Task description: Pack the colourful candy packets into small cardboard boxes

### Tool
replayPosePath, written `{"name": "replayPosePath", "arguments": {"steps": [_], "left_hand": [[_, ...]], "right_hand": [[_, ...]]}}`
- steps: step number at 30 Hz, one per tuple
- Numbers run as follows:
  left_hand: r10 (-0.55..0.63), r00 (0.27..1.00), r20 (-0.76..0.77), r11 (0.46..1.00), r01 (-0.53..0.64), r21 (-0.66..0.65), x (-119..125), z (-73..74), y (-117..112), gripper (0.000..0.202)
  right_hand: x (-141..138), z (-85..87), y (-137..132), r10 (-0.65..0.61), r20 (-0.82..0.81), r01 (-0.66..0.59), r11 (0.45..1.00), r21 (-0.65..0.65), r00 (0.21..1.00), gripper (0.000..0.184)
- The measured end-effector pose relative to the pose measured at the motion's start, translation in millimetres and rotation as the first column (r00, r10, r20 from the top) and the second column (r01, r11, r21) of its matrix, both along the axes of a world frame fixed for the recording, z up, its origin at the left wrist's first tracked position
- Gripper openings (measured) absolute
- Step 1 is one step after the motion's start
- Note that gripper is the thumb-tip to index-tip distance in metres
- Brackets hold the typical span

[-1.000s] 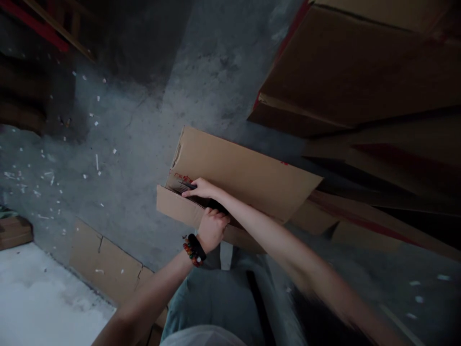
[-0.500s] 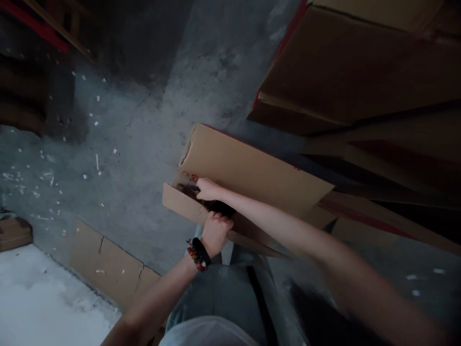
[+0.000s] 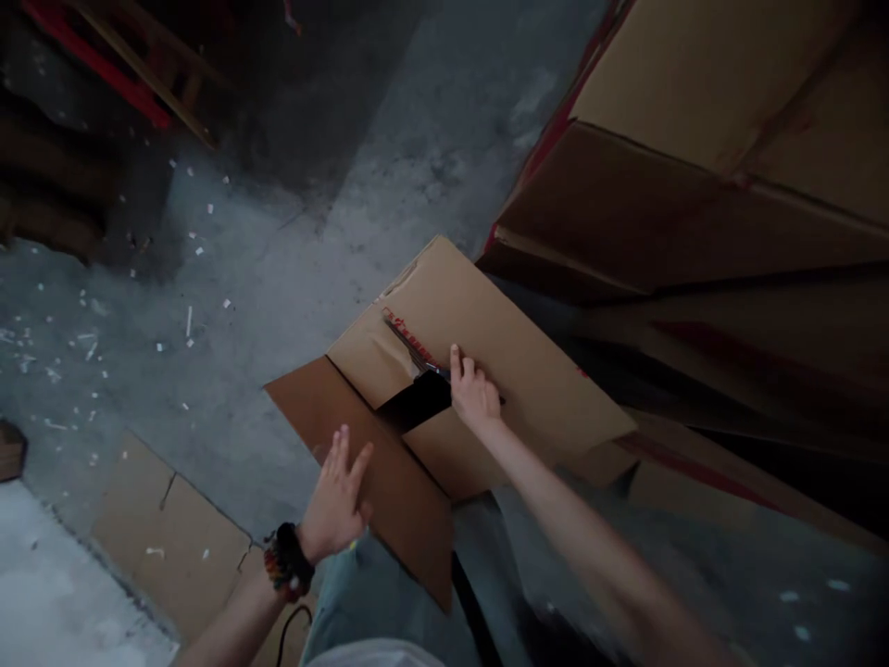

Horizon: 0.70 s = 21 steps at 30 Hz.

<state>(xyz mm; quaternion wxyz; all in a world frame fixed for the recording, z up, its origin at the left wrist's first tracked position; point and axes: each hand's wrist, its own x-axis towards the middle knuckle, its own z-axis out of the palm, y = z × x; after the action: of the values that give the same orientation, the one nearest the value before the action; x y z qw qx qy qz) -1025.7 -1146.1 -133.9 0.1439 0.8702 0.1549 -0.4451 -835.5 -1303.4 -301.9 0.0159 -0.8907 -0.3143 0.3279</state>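
Observation:
A brown cardboard box (image 3: 514,361) with red print lies tilted in front of me. Its near flap (image 3: 361,454) stands open, and a dark gap shows under the top panel. My left hand (image 3: 338,496), with a beaded bracelet on the wrist, is open with fingers stretched out against the open flap. My right hand (image 3: 474,394) rests on the top panel at the edge of the gap, fingers curled over a thin dark tool (image 3: 417,357) that lies along the red-printed seam.
Large cardboard boxes (image 3: 694,185) are stacked at the right. A flattened cardboard sheet (image 3: 173,528) lies on the grey concrete floor (image 3: 278,259), which is strewn with small white scraps. Red and wooden framework (image 3: 139,65) stands at the top left.
The near flap has swung open toward me. My left hand let go of its edge and now lies flat against it. My right hand slid right along the seam.

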Motion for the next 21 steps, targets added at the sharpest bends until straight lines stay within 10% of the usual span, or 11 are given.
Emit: {"name": "replayPosePath", "arguments": {"steps": [3, 7, 14, 21], "left_hand": [[0.079, 0.996, -0.045, 0.944, -0.061, 0.325, 8, -16.7, -2, 0.076], [0.313, 0.940, -0.132, 0.822, -0.199, 0.533, 59, -78.9, -4, 0.117], [0.182, 0.949, 0.259, 0.872, -0.278, 0.402, 115, -202.0, -20, 0.093], [0.207, 0.906, 0.368, 0.813, -0.369, 0.450, 115, -255.6, -33, 0.065]], "right_hand": [[-12, -6.3, 10, -0.009, 0.014, 0.008, 0.999, 0.044, 1.000, 0.073], [-20, 5.1, 14, 0.020, -0.040, -0.017, 0.997, 0.079, 0.999, 0.075], [-24, 11.9, -16, -0.119, -0.144, 0.120, 0.993, -0.002, 0.982, 0.079], [-1, 22.2, -21, -0.097, -0.235, 0.087, 0.995, -0.052, 0.967, 0.078]]}}
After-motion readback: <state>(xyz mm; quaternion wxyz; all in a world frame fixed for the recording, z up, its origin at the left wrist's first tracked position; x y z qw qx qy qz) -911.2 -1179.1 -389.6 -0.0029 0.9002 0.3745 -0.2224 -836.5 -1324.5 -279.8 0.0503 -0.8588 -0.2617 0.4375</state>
